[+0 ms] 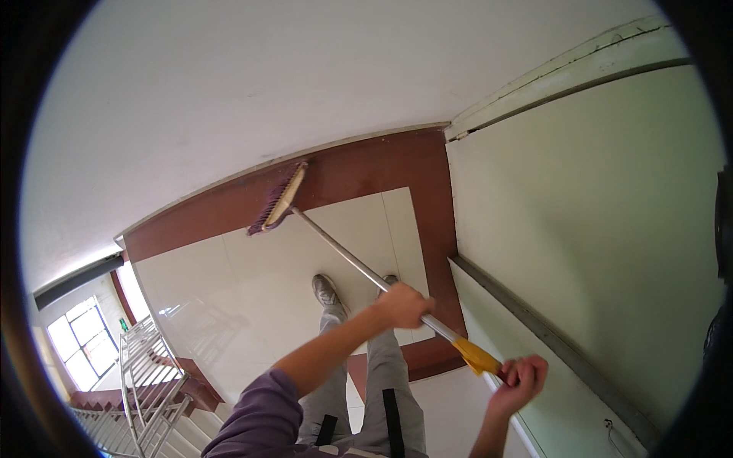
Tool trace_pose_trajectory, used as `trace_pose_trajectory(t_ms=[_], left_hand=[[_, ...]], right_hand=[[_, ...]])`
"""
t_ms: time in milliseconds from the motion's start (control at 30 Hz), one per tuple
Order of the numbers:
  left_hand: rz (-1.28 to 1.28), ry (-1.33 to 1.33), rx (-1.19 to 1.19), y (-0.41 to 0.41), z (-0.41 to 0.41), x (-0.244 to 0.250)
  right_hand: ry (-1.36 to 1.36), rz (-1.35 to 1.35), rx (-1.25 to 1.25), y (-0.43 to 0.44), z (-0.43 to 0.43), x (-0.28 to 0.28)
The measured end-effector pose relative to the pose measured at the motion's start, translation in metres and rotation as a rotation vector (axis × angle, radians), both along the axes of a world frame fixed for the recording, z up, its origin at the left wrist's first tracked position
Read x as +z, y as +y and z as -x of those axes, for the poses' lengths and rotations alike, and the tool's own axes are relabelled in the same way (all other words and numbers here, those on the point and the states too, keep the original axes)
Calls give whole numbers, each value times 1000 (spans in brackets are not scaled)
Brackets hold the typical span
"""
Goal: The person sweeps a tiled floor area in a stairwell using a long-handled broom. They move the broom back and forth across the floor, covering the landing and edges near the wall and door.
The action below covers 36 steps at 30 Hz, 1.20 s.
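A push-style broom [342, 249] with a metal handle slants across the view from upper left to lower right. My left hand [404, 306] wraps around the middle of the handle. Farther up, my right hand [523, 379] grips the top end, just past a yellow piece [476, 355] wrapped on the handle. The broom head [284, 197] has a pale back and dark purple bristles. It is tilted, with the bristles facing left, over the brown floor border and the edge of the pale tiles. Whether the bristles touch the floor I cannot tell.
A white wall [229, 86] runs along the brown border [372, 163]. Green door panels [572, 189] stand on the right. Lower left, a metal stair railing [140, 378] borders descending stairs [197, 426], with a window [86, 343] beyond. My shoes [326, 289] are on pale tiles [257, 297].
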State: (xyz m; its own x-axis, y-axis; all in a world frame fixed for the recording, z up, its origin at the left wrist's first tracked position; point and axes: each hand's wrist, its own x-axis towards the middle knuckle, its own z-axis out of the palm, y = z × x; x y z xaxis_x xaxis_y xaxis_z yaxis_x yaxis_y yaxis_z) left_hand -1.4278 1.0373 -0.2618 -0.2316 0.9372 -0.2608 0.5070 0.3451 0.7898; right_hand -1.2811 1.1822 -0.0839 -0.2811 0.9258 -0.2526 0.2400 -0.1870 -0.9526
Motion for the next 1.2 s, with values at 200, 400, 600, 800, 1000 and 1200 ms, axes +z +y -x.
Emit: trace_pose_trajectory(t_ms=[200,400,600,800,1000,1200], left_hand=[[-138,42,-319,91,-37,2],[5,146,-532,149,-35,-62],[161,79,-317,105,-67,-106],[219,17,-179,28,-55,-93],[54,-10,-247,58,-100,-54],[41,164,-467,161,-76,-83]], right_hand=[[-78,64,-196,3,-88,13],[-57,152,-514,10,-116,-97],[-146,186,-321,24,-105,-103],[-68,216,58,8,-105,-105],[-126,159,2,13,-174,-59],[-153,85,-83,34,-140,-76]])
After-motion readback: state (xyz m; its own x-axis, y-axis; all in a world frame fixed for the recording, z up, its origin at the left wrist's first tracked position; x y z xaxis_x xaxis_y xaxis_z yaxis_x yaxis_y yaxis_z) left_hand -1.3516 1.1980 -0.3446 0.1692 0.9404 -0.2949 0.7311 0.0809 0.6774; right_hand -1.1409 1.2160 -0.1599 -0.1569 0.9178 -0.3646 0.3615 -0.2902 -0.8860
